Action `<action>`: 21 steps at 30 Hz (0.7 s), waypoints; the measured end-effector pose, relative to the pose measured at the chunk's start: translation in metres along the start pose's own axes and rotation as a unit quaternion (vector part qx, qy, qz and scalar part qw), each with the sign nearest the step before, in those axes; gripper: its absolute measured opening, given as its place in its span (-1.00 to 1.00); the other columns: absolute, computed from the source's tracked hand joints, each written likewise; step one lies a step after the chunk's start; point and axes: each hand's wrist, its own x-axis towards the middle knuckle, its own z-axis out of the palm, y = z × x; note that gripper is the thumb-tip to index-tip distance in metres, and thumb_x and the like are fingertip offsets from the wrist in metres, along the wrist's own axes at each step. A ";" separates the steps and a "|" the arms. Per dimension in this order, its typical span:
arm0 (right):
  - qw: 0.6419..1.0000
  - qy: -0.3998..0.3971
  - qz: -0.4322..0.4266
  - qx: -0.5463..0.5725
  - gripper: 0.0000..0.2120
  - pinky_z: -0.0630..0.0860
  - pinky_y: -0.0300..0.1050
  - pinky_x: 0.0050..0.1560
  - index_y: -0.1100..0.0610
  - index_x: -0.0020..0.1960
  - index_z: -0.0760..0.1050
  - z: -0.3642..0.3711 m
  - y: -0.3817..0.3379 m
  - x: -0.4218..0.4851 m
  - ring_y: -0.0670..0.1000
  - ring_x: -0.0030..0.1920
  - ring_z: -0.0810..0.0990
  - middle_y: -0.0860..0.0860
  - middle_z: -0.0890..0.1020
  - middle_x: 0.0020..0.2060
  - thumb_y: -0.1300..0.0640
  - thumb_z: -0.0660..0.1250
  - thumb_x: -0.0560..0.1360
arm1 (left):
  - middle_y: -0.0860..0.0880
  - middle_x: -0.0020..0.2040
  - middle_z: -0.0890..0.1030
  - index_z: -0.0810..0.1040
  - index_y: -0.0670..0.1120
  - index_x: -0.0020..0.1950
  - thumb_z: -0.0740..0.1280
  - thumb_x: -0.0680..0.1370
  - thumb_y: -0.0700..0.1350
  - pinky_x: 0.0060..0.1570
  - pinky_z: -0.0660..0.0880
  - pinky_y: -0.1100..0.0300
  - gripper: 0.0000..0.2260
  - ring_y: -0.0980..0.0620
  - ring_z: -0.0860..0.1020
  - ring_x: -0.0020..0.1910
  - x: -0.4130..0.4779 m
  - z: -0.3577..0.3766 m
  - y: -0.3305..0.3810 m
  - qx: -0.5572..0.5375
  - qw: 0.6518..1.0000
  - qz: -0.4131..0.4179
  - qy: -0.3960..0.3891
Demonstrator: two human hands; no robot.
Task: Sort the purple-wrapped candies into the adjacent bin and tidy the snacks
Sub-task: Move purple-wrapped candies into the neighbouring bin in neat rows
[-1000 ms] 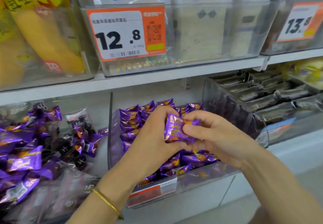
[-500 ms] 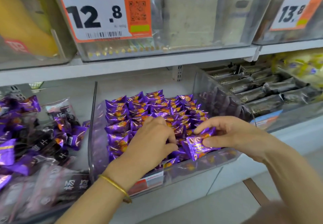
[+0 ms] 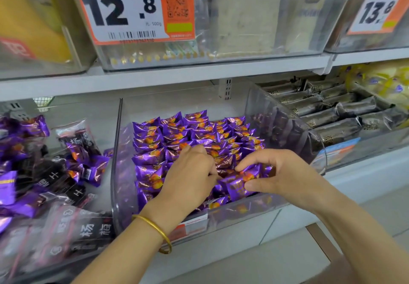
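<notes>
My right hand [image 3: 285,179] pinches a purple-wrapped candy [image 3: 238,186] at the front of the clear bin [image 3: 117,162]. My left hand [image 3: 190,179] curls among the bin's rows [image 3: 190,133], grip indeterminate. I should part a gap, then seat the candy flat.

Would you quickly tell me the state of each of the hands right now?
Left hand: fingers curled among the candies in the bin; a grip cannot be told.
Right hand: pinching one purple-wrapped candy between thumb and forefinger.
</notes>
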 end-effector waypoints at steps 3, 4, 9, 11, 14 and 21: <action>0.999 0.003 -0.006 -0.047 -0.69 0.55 -0.19 -0.19 -0.05 -0.14 0.62 0.004 0.002 -0.003 -0.17 -0.27 0.57 -0.08 0.58 -0.11 0.31 0.53 0.27 | 0.03 -0.04 0.40 0.64 -0.10 -0.12 0.35 0.52 -0.06 0.03 0.44 0.10 -0.86 0.02 0.32 0.08 -0.001 0.001 0.000 -0.013 1.000 0.000 0.005; 0.998 -0.002 -0.013 -0.062 -0.69 0.55 -0.18 -0.15 -0.07 -0.12 0.61 0.004 0.003 -0.003 -0.14 -0.20 0.56 -0.09 0.54 -0.09 0.29 0.53 0.28 | 0.03 -0.04 0.40 0.64 -0.09 -0.12 0.34 0.52 -0.06 0.03 0.43 0.11 -0.86 0.03 0.32 0.08 -0.001 0.002 0.000 -0.012 1.000 0.002 0.007; 0.995 -0.054 -0.042 -0.070 -0.83 0.48 -0.32 -0.06 -0.02 -0.05 0.64 0.000 0.000 -0.006 -0.15 -0.08 0.52 -0.10 0.49 -0.09 0.18 0.46 0.39 | 0.05 -0.06 0.40 0.64 -0.10 -0.15 0.35 0.51 -0.01 0.00 0.41 0.15 -0.82 0.07 0.29 0.05 -0.001 0.003 -0.001 -0.026 1.000 0.002 0.014; 0.992 -0.042 -0.056 -0.101 -0.88 0.45 -0.34 -0.11 0.01 -0.09 0.64 0.004 0.000 -0.005 -0.17 -0.09 0.50 -0.07 0.54 -0.16 0.19 0.45 0.40 | 0.06 -0.07 0.38 0.63 -0.09 -0.16 0.35 0.51 0.00 -0.02 0.39 0.19 -0.82 0.09 0.27 0.03 -0.002 0.003 0.000 -0.030 0.999 0.003 0.016; 0.993 -0.029 -0.034 -0.105 -0.93 0.50 -0.17 -0.16 0.02 -0.18 0.64 0.012 0.001 0.000 -0.16 -0.25 0.53 -0.05 0.61 -0.26 0.18 0.46 0.38 | 0.06 -0.09 0.37 0.62 -0.08 -0.17 0.35 0.51 -0.01 -0.03 0.38 0.19 -0.83 0.09 0.27 0.03 -0.002 0.003 0.000 -0.034 0.999 0.007 0.020; 0.975 -0.048 0.006 -0.217 -0.87 0.51 -0.07 -0.17 -0.01 -0.25 0.62 0.017 -0.005 0.017 -0.16 -0.26 0.48 -0.17 0.50 -0.36 -0.01 0.52 0.28 | 0.04 -0.09 0.40 0.61 -0.10 -0.22 0.37 0.50 -0.03 -0.05 0.31 0.23 -0.82 0.05 0.30 0.03 0.000 0.007 -0.004 -0.049 0.998 0.017 0.019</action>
